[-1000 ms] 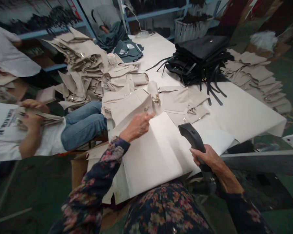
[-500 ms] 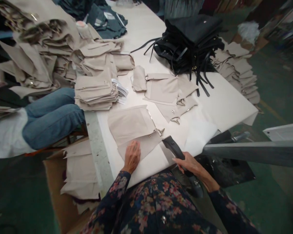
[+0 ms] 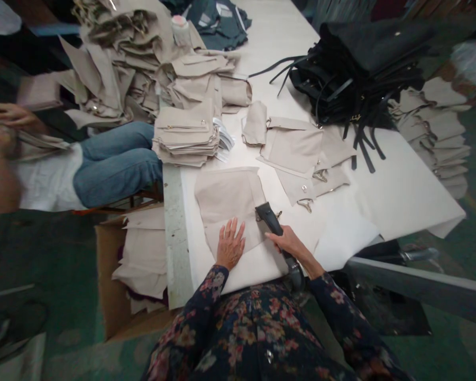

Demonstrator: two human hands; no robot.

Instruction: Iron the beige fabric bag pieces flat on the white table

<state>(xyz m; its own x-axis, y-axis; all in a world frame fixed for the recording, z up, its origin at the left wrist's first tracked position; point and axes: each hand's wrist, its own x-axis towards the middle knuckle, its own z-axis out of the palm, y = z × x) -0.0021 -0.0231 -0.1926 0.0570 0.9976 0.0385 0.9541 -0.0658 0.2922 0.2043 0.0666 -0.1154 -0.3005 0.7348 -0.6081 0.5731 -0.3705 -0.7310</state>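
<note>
My left hand (image 3: 230, 244) lies with fingers spread on the lower part of a beige fabric piece (image 3: 230, 196), which is flat on the table. In my right hand (image 3: 291, 243) is a black handheld tool (image 3: 270, 218) with a wide, flat-ended head; the fingers wrap round its body. The tool's tip is over the right edge of the fabric piece, by a metal clasp that it partly covers. Whether the tip touches the fabric I cannot tell. Further right lie more beige bag pieces (image 3: 291, 145) with metal clasps.
A stack of beige zipped panels (image 3: 184, 132) stands at the table's (image 3: 412, 185) left edge. Black bags with straps (image 3: 353, 79) are piled at the right back. A cardboard box (image 3: 107, 286) holds beige pieces below. At left sits a person in jeans (image 3: 115, 164).
My right hand has brought the black tool leftward over the fabric piece's right edge. My left hand's fingers have spread on the fabric. The camera's view has turned left.
</note>
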